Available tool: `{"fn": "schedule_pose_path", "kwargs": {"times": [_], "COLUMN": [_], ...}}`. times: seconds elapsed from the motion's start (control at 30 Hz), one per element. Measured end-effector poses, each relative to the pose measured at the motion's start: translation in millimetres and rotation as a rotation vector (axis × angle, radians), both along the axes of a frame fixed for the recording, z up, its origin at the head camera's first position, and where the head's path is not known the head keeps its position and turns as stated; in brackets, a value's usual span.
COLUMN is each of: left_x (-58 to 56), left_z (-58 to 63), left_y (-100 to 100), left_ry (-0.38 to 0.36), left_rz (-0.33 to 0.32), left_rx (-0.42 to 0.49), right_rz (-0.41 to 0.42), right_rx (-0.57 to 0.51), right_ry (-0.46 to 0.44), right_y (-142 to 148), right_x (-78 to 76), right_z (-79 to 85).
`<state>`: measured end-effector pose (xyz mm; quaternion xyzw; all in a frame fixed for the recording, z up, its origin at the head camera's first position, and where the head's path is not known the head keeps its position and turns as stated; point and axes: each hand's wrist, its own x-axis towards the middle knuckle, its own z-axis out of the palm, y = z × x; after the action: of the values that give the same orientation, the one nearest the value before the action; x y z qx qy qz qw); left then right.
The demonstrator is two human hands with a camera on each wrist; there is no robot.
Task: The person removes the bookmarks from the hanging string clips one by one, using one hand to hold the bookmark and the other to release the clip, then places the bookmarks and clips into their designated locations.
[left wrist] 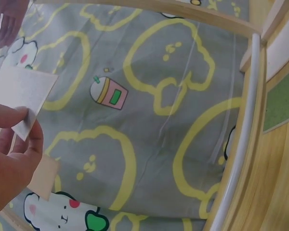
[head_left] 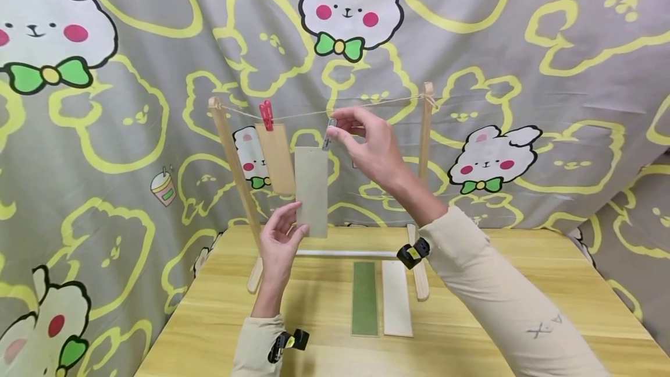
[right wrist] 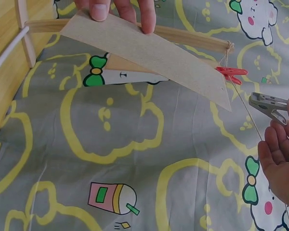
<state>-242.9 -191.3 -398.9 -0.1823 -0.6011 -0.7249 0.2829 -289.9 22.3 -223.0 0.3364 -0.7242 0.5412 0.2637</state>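
Observation:
My left hand (head_left: 280, 237) pinches a pale grey-beige card (head_left: 312, 191) near its lower left edge and holds it upright. The card's top is just below the string (head_left: 303, 114). In my right hand (head_left: 369, 141) a grey clothespin (head_left: 330, 134) is pinched between thumb and fingers, close to the card's top right corner. The right wrist view shows the clothespin (right wrist: 269, 106) apart from the card (right wrist: 154, 57), beside the string. To the left, a red clothespin (head_left: 266, 115) clips a tan card (head_left: 275, 159) to the string.
Two wooden posts (head_left: 425, 132) carry the string, with a white rod (head_left: 345, 253) low between them. On the wooden table (head_left: 471, 319) lie a green card (head_left: 364, 298) and a white card (head_left: 398, 298). A patterned curtain (head_left: 173, 74) hangs behind.

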Motion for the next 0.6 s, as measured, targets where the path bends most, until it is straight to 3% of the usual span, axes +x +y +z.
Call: {"fn": "schedule_pose_path", "kwargs": {"times": [0.6], "left_x": [11.2], "left_z": [-6.7], "left_y": [-3], "left_ry": [0.022], "left_rz": [-0.018], "left_rx": [-0.012], "right_rz": [0.026], "right_rx": [-0.018], "right_ry": [-0.027], "right_y": [12], "right_x": [14.1], "right_z": [-20.0]}}
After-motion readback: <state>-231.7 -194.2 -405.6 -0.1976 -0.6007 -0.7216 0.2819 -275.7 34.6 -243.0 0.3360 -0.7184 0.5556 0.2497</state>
